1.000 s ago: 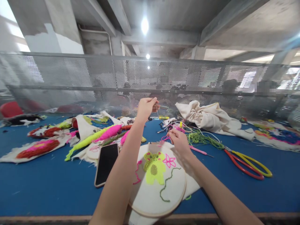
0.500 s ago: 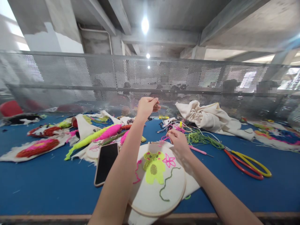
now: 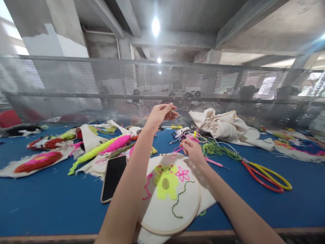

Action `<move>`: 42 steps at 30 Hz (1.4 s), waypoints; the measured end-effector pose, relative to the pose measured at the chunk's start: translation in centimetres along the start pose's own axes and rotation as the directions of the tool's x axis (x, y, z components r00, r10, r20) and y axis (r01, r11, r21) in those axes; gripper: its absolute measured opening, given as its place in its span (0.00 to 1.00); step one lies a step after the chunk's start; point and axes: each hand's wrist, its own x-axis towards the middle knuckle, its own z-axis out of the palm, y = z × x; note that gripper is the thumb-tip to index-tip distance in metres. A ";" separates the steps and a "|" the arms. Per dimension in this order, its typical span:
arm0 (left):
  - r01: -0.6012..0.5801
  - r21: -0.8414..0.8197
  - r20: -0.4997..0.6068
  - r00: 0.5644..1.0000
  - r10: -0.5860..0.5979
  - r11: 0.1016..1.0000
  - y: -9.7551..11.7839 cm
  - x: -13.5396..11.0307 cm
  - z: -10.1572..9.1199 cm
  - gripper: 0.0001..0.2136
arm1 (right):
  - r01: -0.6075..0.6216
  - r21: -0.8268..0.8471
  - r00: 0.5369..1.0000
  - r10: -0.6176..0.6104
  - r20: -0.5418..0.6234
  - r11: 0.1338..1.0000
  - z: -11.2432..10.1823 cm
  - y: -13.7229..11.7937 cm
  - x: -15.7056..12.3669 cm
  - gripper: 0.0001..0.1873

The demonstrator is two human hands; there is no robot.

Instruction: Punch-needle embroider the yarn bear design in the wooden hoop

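Hovering just past the embroidery hoop (image 3: 167,234), which lies below both forearms (image 3: 128,189), the left hand (image 3: 162,114) curls loosely and the right hand (image 3: 193,149) pinches closed, contents unclear, perhaps leaving the yellow-green stitching (image 3: 166,193) uncovered.

Blue tabletop (image 3: 50,203) beneath a phone (image 3: 113,178), an embroidery hoop (image 3: 164,211), scissors (image 3: 262,176), green yarn (image 3: 215,149) and crumpled cream cloth (image 3: 225,127)

Round wooden embroidery hoop (image 3: 165,213) blocks front centre. Blue tabletop (image 3: 56,200) passable left of flat black phone (image 3: 113,178), nearside of red-and-yellow-handled scissors (image 3: 279,189). Room behind tangled green yarn (image 3: 213,149): hard to judge.
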 end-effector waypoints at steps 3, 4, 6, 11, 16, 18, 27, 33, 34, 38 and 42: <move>0.060 -0.018 0.111 0.992 -0.058 0.998 -0.2 -0.1 -0.2 0.07 | -0.022 0.065 1.000 0.021 0.006 0.998 0.0 -0.1 0.1 0.10; 0.087 -0.017 0.158 0.984 -0.084 0.996 -0.4 -0.1 -0.2 0.06 | -0.031 0.084 0.999 0.030 0.014 0.996 0.0 -0.2 0.1 0.10; 0.137 0.006 0.224 0.965 -0.135 0.991 -0.7 -0.1 -0.4 0.05 | -0.050 0.119 0.998 0.047 0.030 0.992 -0.1 -0.3 0.2 0.10; 0.199 0.068 0.247 0.946 -0.209 0.978 -1.3 -0.1 -0.5 0.06 | -0.090 0.193 0.995 0.080 0.062 0.977 -0.1 -0.5 0.1 0.09; 0.185 -0.102 0.470 0.875 -0.117 0.977 -2.1 -0.3 -1.4 0.11 | -0.164 0.283 0.974 0.111 0.196 0.945 0.0 -0.9 -0.2 0.08; 0.186 -0.147 0.487 0.869 -0.092 0.972 -2.6 -0.2 -2.1 0.12 | -0.195 0.317 0.959 0.112 0.261 0.928 0.2 -0.9 -0.3 0.08; 0.212 -0.256 0.473 0.879 -0.069 0.943 -4.5 0.7 -2.7 0.10 | -0.286 0.399 0.904 0.107 0.414 0.871 0.5 -0.3 -0.4 0.07; 0.198 -0.266 0.429 0.901 -0.068 0.944 -4.6 0.7 -2.5 0.10 | -0.295 0.418 0.900 0.103 0.424 0.859 0.4 -0.3 -0.5 0.07; 0.198 -0.268 0.416 0.906 -0.072 0.943 -4.6 0.7 -2.5 0.10 | -0.295 0.418 0.900 0.102 0.425 0.859 0.4 -0.4 -0.5 0.07; 0.198 -0.254 0.325 0.939 -0.110 0.947 -4.7 0.7 -2.5 0.11 | -0.291 0.415 0.904 0.106 0.415 0.862 0.3 -0.5 -0.5 0.08; 0.157 -0.222 0.258 0.961 -0.097 0.962 -4.8 0.9 -2.3 0.12 | -0.288 0.422 0.908 0.106 0.405 0.860 0.2 -0.6 -0.4 0.08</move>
